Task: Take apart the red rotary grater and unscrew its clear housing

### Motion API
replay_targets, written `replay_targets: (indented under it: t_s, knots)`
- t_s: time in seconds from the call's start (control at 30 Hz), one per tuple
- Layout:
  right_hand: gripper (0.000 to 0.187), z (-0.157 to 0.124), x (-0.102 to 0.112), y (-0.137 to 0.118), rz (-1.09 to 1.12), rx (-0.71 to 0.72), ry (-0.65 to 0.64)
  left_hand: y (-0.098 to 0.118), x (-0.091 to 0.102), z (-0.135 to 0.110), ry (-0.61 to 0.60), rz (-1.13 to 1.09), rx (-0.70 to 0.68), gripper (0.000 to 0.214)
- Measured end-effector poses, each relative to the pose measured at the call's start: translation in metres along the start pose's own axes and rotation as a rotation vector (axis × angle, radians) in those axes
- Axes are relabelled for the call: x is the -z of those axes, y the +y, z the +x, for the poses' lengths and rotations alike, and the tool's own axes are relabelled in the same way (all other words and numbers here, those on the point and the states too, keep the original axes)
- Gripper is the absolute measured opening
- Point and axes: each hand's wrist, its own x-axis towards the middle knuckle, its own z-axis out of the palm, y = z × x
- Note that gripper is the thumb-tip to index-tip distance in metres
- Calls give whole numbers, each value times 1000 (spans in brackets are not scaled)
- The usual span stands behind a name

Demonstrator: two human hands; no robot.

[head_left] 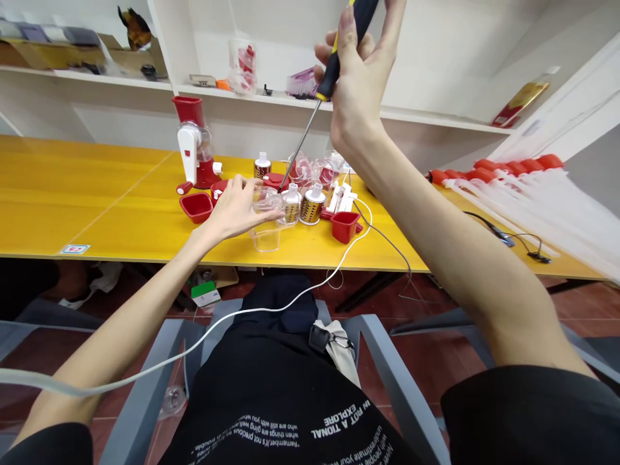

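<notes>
My right hand (358, 77) is raised at the top, its fingers around the black and yellow handle of a screwdriver (304, 137). The long shaft slants down left, and its tip comes near a clear plastic housing (266, 223) on the yellow table. My left hand (237, 210) grips that housing from the left, thumb and fingers spread around it. Whether the tip touches the housing, I cannot tell. Just right of it stand grater drums (311, 205) with white ends. A red hopper (196, 206) lies left of my left hand, and another red cup (345, 227) lies to the right.
An assembled red and white rotary grater (194, 145) stands at the back left. A white cable (356, 240) crosses the table's front edge and my lap. Clear bags with red parts (513, 171) lie at the right. Shelves (290, 100) run behind the table (121, 194).
</notes>
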Motion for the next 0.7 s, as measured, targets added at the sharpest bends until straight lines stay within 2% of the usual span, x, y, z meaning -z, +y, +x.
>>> replay_targets:
  t_s: [0.1,0.17,0.27,0.37,0.47,0.53,0.63,0.7]
  knots:
    - [36,-6,10,-1,18,44,-26,2,13,-6,-108,-57,-46,87]
    - [47,-11,17,-6,20,12,-69,5,21,-8,-161,-70,-69,83]
    - [56,-16,22,-13,-4,-35,-95,11,26,-10,-106,13,-52,88]
    - [51,-20,25,-17,-17,4,-72,15,28,-10,-74,19,-62,95]
    - [39,-25,29,-26,-14,64,-70,15,28,-7,-215,-108,-109,87]
    - [37,-29,34,-33,-41,37,-86,15,26,-5,-258,-97,-108,83]
    - [39,-29,46,-39,-123,15,-109,20,23,-6,-166,69,-56,90]
    - [40,-24,56,-36,-204,56,-188,25,25,-9,-144,141,-40,97]
